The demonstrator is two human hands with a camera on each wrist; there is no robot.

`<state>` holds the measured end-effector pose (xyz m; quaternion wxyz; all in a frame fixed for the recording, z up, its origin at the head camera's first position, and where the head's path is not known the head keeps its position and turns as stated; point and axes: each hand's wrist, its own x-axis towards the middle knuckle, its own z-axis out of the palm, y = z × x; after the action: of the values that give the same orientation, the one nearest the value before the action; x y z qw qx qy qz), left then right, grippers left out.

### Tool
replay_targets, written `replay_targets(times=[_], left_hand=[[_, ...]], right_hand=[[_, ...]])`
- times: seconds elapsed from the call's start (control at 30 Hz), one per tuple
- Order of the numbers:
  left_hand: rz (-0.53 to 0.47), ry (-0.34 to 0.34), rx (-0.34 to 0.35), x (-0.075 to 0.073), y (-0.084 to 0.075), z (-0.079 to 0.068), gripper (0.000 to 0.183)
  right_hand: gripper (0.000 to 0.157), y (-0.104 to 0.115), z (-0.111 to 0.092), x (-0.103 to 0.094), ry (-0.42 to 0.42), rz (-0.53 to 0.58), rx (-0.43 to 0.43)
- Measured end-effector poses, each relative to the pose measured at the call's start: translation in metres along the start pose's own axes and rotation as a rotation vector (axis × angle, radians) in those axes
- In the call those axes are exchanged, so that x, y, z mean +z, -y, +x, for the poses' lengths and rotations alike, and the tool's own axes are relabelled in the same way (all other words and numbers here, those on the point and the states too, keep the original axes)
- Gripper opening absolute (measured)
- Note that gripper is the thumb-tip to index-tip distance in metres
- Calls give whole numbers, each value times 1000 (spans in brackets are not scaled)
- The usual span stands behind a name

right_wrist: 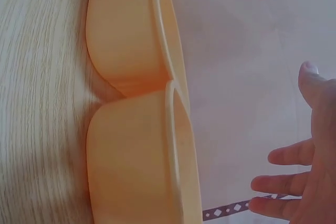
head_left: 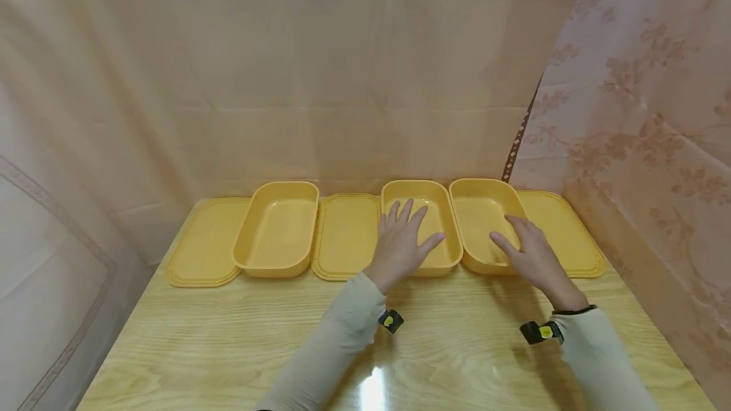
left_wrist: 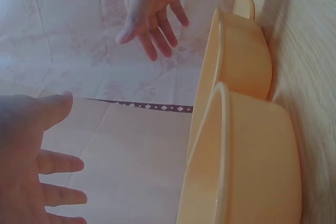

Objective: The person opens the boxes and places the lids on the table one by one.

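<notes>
My left hand (head_left: pixel 398 247) hovers above the middle yellow plastic box (head_left: pixel 436 224), its fingers spread and holding nothing. To its right, my right hand (head_left: pixel 532 252) is over the right-hand yellow box (head_left: pixel 476 208), thumb and fingers apart, also holding nothing. Both boxes are lidless, and their rims meet side by side. In the left wrist view the left hand (left_wrist: pixel 26 156) hangs clear of the box rim (left_wrist: pixel 224 129). The right wrist view shows the right hand (right_wrist: pixel 310 156) away from the box walls (right_wrist: pixel 131 156), with fingers extended.
A third lidless yellow box (head_left: pixel 280 227) stands at the left. Flat yellow lids lie beside the boxes: one at far left (head_left: pixel 205 243), one in the middle (head_left: pixel 347 233), and one at far right (head_left: pixel 562 233). Cloth curtains (head_left: pixel 342 68) hang behind the wooden table (head_left: pixel 228 347).
</notes>
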<state>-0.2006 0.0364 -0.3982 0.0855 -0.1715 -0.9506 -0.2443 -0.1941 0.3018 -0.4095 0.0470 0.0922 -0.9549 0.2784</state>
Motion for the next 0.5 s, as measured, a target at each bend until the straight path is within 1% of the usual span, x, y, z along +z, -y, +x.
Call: replay_targets(times=[0.17, 0.37, 0.5], left_hand=[[4, 16, -4, -3, 6, -2, 67], [50, 35, 10, -12, 14, 1, 71], [75, 43, -4, -18, 17, 1, 73]], right_hand=[[76, 5, -4, -1, 31, -23, -8], [78, 15, 0, 1, 16, -52, -48], [78, 19, 3, 3, 5, -77, -71]])
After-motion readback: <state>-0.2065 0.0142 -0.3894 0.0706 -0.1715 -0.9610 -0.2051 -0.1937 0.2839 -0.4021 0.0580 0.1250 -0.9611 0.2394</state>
